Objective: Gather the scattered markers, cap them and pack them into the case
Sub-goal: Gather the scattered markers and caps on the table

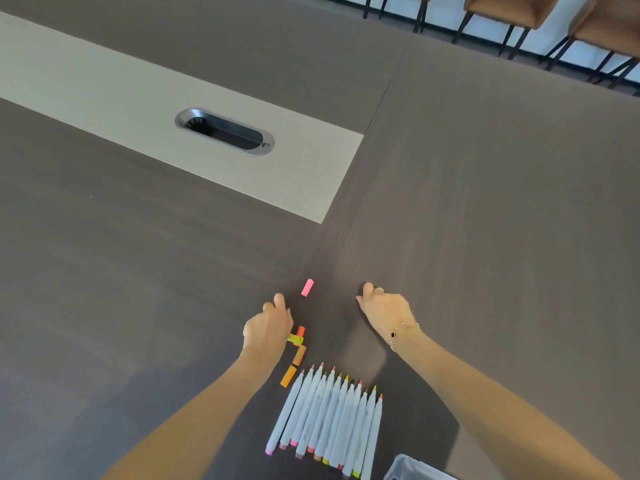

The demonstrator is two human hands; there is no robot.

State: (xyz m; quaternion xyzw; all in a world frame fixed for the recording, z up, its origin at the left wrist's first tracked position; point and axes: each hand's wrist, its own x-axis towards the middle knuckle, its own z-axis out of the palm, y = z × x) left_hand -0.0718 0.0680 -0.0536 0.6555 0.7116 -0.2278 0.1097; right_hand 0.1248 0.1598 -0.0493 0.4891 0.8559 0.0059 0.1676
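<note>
I see my left hand at 6 o'clock on the dark worktop, grip curled round caps: a yellow-green cap and an orange cap stick out of the fist. More orange caps lie just below it. My right hand sits at 5 o'clock, fingers curled knuckles-down; can't tell if the grip has anything. Pink cap lies alone between the hands, toward 12. Markers, uncapped, tips up, lie in a tight row near the bottom edge. Case corner shows at 5 o'clock of the row. Cable slot at 11 o'clock, chairs at 1.
</note>
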